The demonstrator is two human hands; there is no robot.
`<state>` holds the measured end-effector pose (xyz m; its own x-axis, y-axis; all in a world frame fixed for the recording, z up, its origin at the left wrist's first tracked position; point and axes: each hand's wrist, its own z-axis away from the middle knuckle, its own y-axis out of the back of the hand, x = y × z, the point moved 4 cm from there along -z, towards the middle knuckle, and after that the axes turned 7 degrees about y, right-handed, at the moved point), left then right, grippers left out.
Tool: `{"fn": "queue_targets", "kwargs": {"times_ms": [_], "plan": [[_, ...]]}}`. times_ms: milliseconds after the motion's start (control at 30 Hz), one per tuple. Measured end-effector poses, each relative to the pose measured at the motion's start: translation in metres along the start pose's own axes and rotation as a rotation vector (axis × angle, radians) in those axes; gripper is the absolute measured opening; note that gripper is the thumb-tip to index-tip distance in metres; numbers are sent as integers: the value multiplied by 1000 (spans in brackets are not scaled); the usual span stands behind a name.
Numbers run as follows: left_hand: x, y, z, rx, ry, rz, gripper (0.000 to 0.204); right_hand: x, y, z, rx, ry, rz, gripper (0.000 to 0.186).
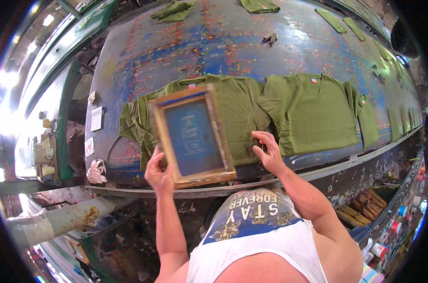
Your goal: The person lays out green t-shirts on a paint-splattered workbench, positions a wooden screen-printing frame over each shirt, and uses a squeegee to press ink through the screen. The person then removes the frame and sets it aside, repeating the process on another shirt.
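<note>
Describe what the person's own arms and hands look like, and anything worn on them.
Both forearms are bare, with no sleeves. The left hand and right hand wear no gloves; no watch or rings are visible. The person wears a sleeveless white top with a blue printed panel.

Left hand [158, 173] grips wooden screen frame [192, 136] over green shirt [233, 113] on paint-spattered table [214, 42]; right hand [269, 152] open beside it.
</note>
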<state>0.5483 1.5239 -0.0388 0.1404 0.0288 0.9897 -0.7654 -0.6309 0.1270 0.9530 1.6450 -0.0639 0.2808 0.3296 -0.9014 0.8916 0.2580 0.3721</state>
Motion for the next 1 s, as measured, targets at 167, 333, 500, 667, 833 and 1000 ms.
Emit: {"fn": "queue_targets", "kwargs": {"times_ms": [167,333,500,667,833,1000], "plan": [[-13,-89,1,-209,89,162,46,8,0,-1,22,-56,-72,38],[-19,-110,-6,-249,101,76,47,5,5,11,30,-25,-16,37],[-31,-109,-5,-248,142,117,48,-14,12,39,-32,-41,74,41],[-37,-102,-3,-210,156,20,47,-34,11,52,-72,71,257,47],[-40,-108,-4,-225,99,81,50,-34,10,53,-67,91,287,49],[-53,-107,-9,-273,77,42,53,-36,19,58,-81,158,362,49]]}}
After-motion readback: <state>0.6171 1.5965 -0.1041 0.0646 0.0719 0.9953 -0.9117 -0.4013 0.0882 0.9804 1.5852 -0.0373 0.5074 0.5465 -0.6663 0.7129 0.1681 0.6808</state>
